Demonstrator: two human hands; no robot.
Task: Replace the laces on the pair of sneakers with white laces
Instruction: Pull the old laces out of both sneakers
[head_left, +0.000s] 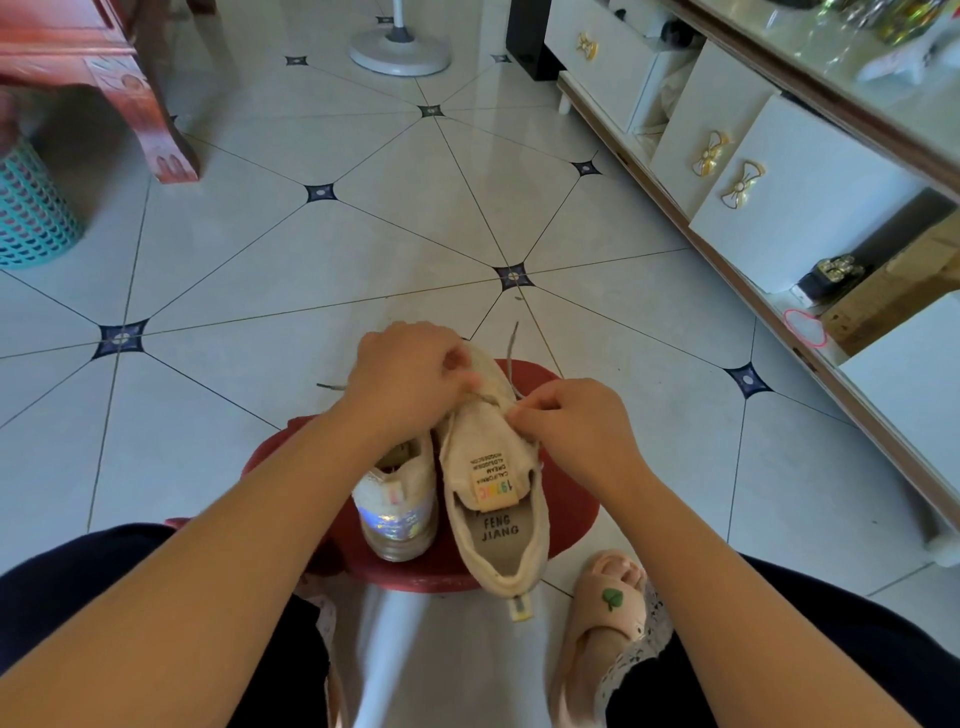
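1. Two bare forearms reach forward from the bottom edge, over knees in dark trousers (78, 597).
2. Near right, a foot in a pink slipper (605, 639) with a green leaf on it stands on the tiled floor (260, 249).
3. Just beyond the knees is a red stool (571, 519), which carries both sneakers.
4. On the right of the stool lies the beige sneaker (493, 519), heel toward the camera and overhanging the stool's near edge. Its tongue carries a sewn label, and the grey insole reads "FENG JIANG".
5. Just beside it on the left stands the second sneaker (400, 514), its shiny iridescent heel facing the camera. Its front is hidden under the left forearm.
6. The left hand (410, 374) is curled over the far, toe end of the beige sneaker and grasps it, fingertips at the lacing.
7. The right hand (576, 421) is at the right edge of the lacing, its curled fingers pinching the grey lace (511, 353) there. Motion blur softens the detail.
8. One end of the grey lace sticks up beyond the hands. Another end pokes out to the left of the left hand.
9. Farther off are a white cabinet (805, 208) with gold bow handles along the right, a red wooden furniture leg (145, 119) and a teal basket (31, 218) at far left, and a white fan base (400, 49) at far centre.
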